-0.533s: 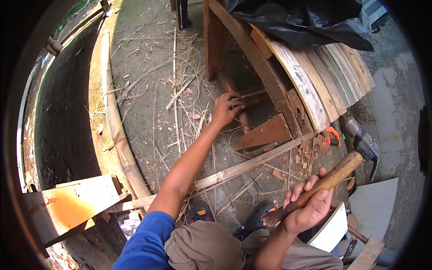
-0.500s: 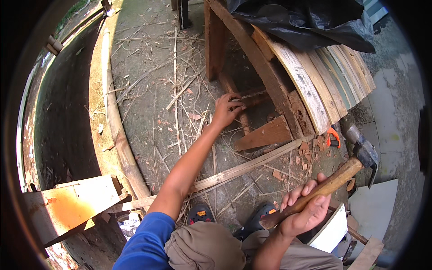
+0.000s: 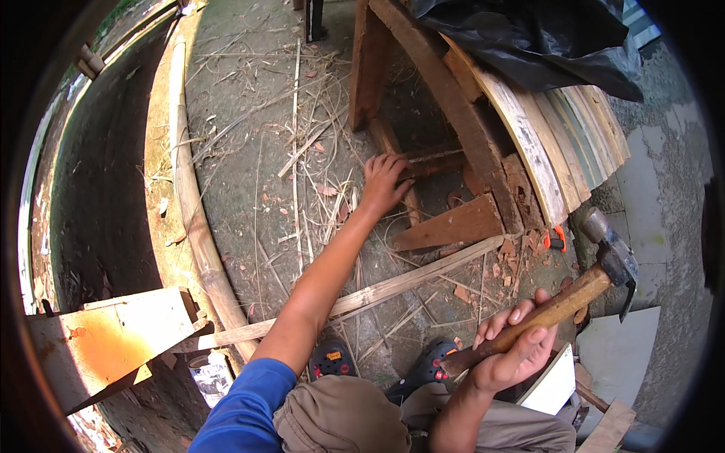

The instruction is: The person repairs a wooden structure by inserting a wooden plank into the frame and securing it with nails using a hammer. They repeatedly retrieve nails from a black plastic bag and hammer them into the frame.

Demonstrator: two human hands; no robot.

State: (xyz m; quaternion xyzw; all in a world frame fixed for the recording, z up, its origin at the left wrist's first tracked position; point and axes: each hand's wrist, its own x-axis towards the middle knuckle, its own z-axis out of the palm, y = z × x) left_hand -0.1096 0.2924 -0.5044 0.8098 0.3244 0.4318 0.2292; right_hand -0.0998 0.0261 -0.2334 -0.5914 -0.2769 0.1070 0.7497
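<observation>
Hammer [image 3: 544, 312] slants upward through the right hand [image 3: 517, 351], whose fingers and thumb curl round the darker lower part of its smooth wooden handle. Toward the metal head [image 3: 610, 251] the wood turns golden; the head is grey and worn, with a curved claw. The left hand [image 3: 385, 183] reaches out, fingers bent, on or just above a low rail [image 3: 411, 205] of the frame [image 3: 442, 83]; how firmly it grips, I cannot tell. The frame is rough brown timber, topped by slats [image 3: 555, 147], some pale and scuffed, one greenish. Black plastic [image 3: 536, 57], creased and shiny, drapes over them. A long, straight batten [image 3: 423, 279] crosses the gritty floor [image 3: 242, 181] among stringy fibres and reddish chips [image 3: 462, 294]. Farther left lies a rounded pole [image 3: 190, 189]. A can [image 3: 211, 377] near the left sleeve [image 3: 253, 404] bears a printed label, too small to read.
</observation>
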